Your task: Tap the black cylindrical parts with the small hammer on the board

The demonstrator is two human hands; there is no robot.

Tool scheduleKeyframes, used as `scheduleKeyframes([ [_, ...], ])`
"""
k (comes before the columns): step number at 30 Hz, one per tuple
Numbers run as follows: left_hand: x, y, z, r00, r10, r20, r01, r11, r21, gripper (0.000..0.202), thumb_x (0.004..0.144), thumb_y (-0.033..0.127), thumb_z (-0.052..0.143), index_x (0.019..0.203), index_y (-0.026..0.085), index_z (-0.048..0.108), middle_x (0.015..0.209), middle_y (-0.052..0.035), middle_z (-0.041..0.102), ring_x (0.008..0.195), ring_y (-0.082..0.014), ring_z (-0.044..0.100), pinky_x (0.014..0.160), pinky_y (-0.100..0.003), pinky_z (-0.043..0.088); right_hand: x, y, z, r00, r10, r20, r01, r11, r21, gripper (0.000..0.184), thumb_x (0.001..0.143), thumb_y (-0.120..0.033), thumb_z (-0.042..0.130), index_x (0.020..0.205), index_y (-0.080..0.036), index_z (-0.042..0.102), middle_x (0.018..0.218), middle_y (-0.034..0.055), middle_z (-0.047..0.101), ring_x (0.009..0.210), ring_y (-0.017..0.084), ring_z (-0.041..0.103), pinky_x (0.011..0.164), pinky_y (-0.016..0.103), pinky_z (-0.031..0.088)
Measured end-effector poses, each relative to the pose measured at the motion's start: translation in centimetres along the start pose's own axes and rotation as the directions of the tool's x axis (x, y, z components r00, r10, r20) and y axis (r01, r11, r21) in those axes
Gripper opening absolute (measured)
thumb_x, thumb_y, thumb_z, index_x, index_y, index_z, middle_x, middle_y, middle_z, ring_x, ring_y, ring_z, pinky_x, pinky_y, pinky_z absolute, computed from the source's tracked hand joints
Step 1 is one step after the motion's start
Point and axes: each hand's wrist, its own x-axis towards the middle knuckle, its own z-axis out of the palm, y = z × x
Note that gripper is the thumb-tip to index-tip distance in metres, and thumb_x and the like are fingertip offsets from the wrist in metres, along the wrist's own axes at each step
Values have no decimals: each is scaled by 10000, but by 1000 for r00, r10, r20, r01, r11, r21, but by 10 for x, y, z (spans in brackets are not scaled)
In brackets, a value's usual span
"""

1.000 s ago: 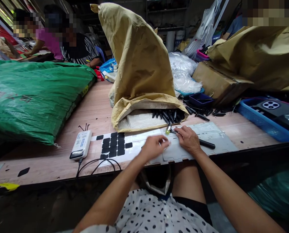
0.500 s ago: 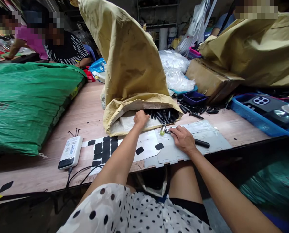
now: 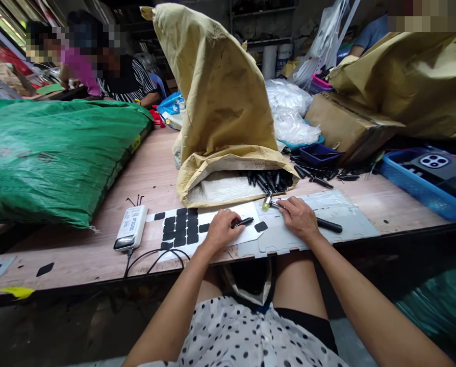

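Head view shows me both hands low over the near edge of the wooden counter (image 3: 151,168); the left hand (image 3: 220,230) is curled, its fingers pinching a short black rod (image 3: 243,222) that points toward the right hand and lies just above a white backing sheet (image 3: 228,216); that sheet carries a block of black adhesive pads (image 3: 180,227) at its left end and a single black pad (image 3: 260,226) just beside the rod's tip; the right hand (image 3: 299,218) rests palm down on a grey plastic sheet (image 3: 327,224), fingers closed around a small hammer (image 3: 267,202) whose pale head sticks out toward the sack and whose black handle shows past the wrist; just behind the hands a tall brown paper sack (image 3: 220,102) lies open toward me, with a heap of black rods (image 3: 268,181) in its mouth; a white power bank (image 3: 130,227) with a black cable sits left of the pads; a green woven sack (image 3: 52,153) fills the left of the counter; a blue tray (image 3: 411,188) of phone cases stands at the right; other people sit far back on the left.
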Motion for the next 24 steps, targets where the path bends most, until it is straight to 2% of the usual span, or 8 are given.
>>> scheduleKeyframes([
  [2, -3, -4, 11, 996, 7, -92, -9, 1000, -26, 161, 849, 302, 770, 986, 223, 734, 954, -31, 717, 934, -229, 581, 827, -349, 420, 0, 1, 0, 1000, -7, -9, 7, 1000, -4, 280, 1001, -268, 512, 1170, -223, 732, 964, 71, 658, 940, 232, 562, 850, 352, 445],
  [4, -3, -8, 17, 991, 14, -136, -20, 999, -43, 182, 841, 305, 786, 1003, 235, 743, 955, -26, 721, 947, -232, 584, 857, -364, 411, 0, 1, -1, 1000, -17, -1, 17, 1000, -11, 280, 998, -265, 516, 1173, -226, 732, 963, 71, 659, 935, 234, 568, 846, 357, 451],
  [8, -3, -12, 18, 992, -20, -121, 6, 994, -112, 185, 786, 285, 831, 952, 238, 763, 900, -20, 720, 920, -228, 591, 839, -361, 413, 3, -4, -10, 1000, -23, 14, 23, 999, 40, 315, 995, -241, 502, 1219, -235, 723, 939, 68, 662, 942, 232, 596, 827, 351, 474],
  [12, -3, -12, 15, 992, -61, -110, 41, 983, -182, 164, 716, 215, 856, 853, 228, 766, 843, -9, 710, 899, -222, 591, 831, -355, 421, 2, -30, -25, 1000, 2, -17, 3, 965, 262, 380, 1022, -254, 461, 1345, -267, 661, 988, 51, 680, 966, 205, 636, 855, 331, 514],
  [16, -3, -10, 15, 986, -92, -136, 63, 977, -203, 173, 674, 159, 854, 812, 219, 768, 818, -7, 696, 895, -219, 587, 826, -351, 428, -3, -66, -38, 999, -46, 15, 34, 886, 463, 373, 1024, -252, 458, 1337, -286, 658, 1000, 43, 685, 937, 183, 652, 854, 315, 536],
  [20, -3, -9, 14, 986, -105, -133, 75, 974, -213, 179, 665, 148, 843, 811, 218, 766, 825, -4, 694, 909, -212, 595, 848, -353, 443, -8, -92, -44, 995, -97, 37, 69, 880, 470, 378, 1021, -244, 448, 1318, -302, 676, 928, 40, 662, 922, 188, 645, 831, 306, 537],
  [24, -2, -9, 12, 989, -100, -111, 78, 979, -190, 134, 679, 171, 839, 762, 212, 742, 834, -2, 694, 889, -202, 591, 859, -356, 442, -14, -103, -41, 984, -147, 98, 94, 907, 411, 411, 1014, -219, 436, 1336, -307, 675, 934, 51, 663, 937, 195, 634, 842, 308, 535],
])
